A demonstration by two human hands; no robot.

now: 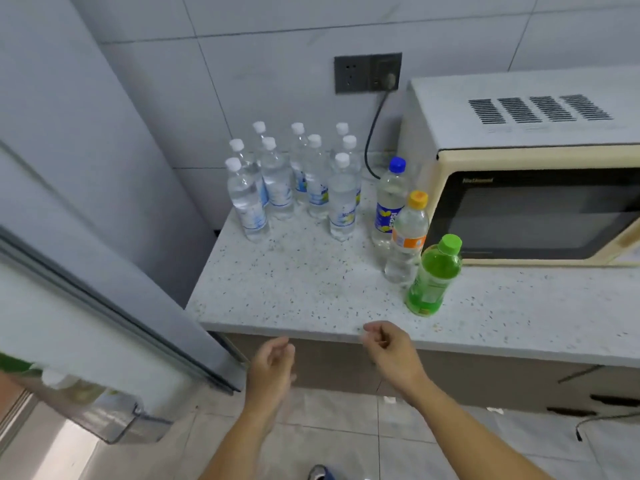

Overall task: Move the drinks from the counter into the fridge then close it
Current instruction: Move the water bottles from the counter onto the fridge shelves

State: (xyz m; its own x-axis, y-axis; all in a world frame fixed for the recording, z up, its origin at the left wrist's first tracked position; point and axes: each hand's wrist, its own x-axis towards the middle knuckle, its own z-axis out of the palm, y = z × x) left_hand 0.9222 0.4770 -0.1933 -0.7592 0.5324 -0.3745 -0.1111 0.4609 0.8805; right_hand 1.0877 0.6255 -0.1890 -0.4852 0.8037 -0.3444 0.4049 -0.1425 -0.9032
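Observation:
Several clear water bottles with white caps (277, 181) stand grouped at the back left of the speckled counter (311, 292). To their right stand a blue-capped bottle (389, 202), an orange-capped bottle (407, 237) and a green bottle (434, 275) in a diagonal row. The open fridge door (86, 323) fills the left, with a door shelf (114, 420) at the bottom. My left hand (272, 367) and my right hand (389, 348) hover below the counter's front edge, fingers loosely curled, holding nothing.
A cream microwave (519, 188) sits on the counter at the right, right behind the coloured bottles. A wall socket (367, 72) with a black cable (372, 140) is behind the bottles. Cabinet fronts and a tiled floor lie below.

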